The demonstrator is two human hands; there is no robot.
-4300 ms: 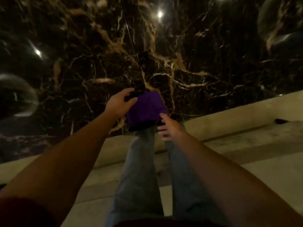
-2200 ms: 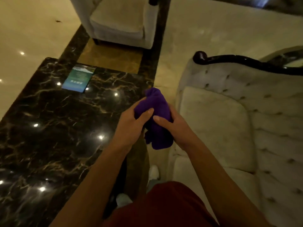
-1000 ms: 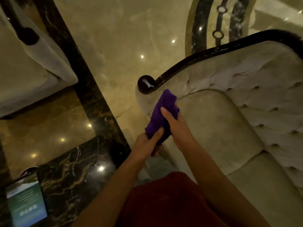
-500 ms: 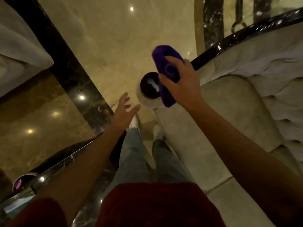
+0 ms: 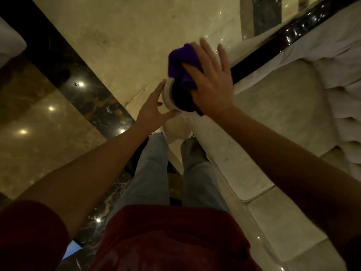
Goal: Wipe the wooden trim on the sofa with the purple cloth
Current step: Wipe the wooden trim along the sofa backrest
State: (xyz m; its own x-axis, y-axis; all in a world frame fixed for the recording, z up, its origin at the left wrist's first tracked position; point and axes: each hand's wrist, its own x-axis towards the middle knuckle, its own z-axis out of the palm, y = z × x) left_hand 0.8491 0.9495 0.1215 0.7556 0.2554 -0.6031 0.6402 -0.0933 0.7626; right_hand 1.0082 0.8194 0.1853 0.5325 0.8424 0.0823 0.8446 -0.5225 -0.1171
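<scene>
Cream sofa (image 5: pixel 273 118), dark glossy wooden trim (image 5: pixel 283 36) along top; purple cloth (image 5: pixel 183 63) bunched on trim's rounded end.

The purple cloth (image 5: pixel 182 64) is bunched into a soft wad and sits on the rounded end of the wooden trim (image 5: pixel 289 34). The trim is a dark, glossy rail that runs from that end toward two o'clock along the top of the pale, tufted sofa (image 5: pixel 277 118), with small highlights shining on its polish.
</scene>
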